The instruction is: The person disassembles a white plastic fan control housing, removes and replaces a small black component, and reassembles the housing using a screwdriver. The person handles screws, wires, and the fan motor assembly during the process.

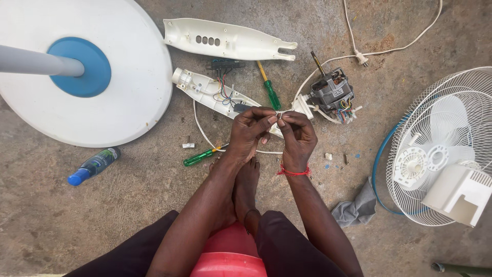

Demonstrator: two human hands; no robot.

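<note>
Both hands pinching the thin white power cord taut between fingertips above the concrete floor, left hand and right hand both closed on it, keeping the cord end steady near the open white plastic switch housing.

I see my left hand and right hand meeting over the floor, fan base far left, motor just beyond them, grille right, perhaps pinching a wire.
</note>
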